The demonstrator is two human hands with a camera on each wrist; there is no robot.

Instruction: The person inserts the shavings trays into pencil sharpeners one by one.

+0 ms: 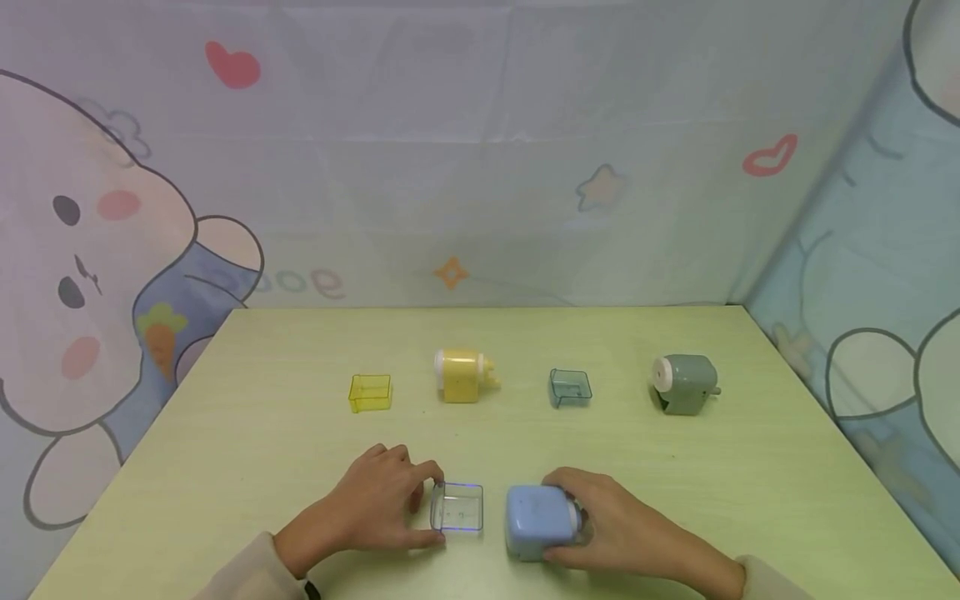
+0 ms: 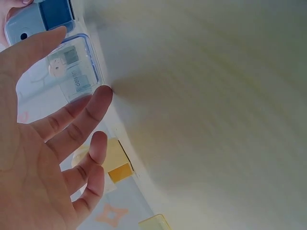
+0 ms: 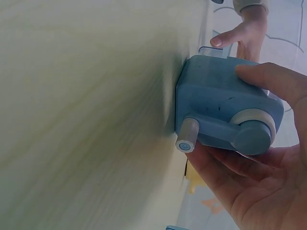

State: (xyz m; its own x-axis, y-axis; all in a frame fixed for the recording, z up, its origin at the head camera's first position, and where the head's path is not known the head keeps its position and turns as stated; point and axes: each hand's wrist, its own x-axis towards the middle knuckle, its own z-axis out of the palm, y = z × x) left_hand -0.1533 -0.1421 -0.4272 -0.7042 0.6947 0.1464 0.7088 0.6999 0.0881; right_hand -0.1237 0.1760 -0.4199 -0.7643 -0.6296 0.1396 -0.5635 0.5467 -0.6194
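My left hand (image 1: 382, 504) pinches a clear shavings drawer (image 1: 459, 510) on the table, thumb at one side and a fingertip at the other. Just right of it, a blue crank pencil sharpener (image 1: 534, 521) stands on the table. My right hand (image 1: 611, 525) grips that sharpener, thumb and fingers on opposite sides. Its crank handle (image 3: 187, 135) points away from the drawer, as seen in the right wrist view. In the left wrist view, a dark slot (image 2: 56, 13) in the sharpener faces the clear drawer. A small gap lies between the two.
Farther back on the table stand a yellow pencil sharpener (image 1: 461, 377) and a grey-green one (image 1: 686, 385). To the left of each lies a drawer: a yellow see-through one (image 1: 371, 392) and a grey-green see-through one (image 1: 572, 388). A printed cloth (image 1: 480, 167) hangs behind the table.
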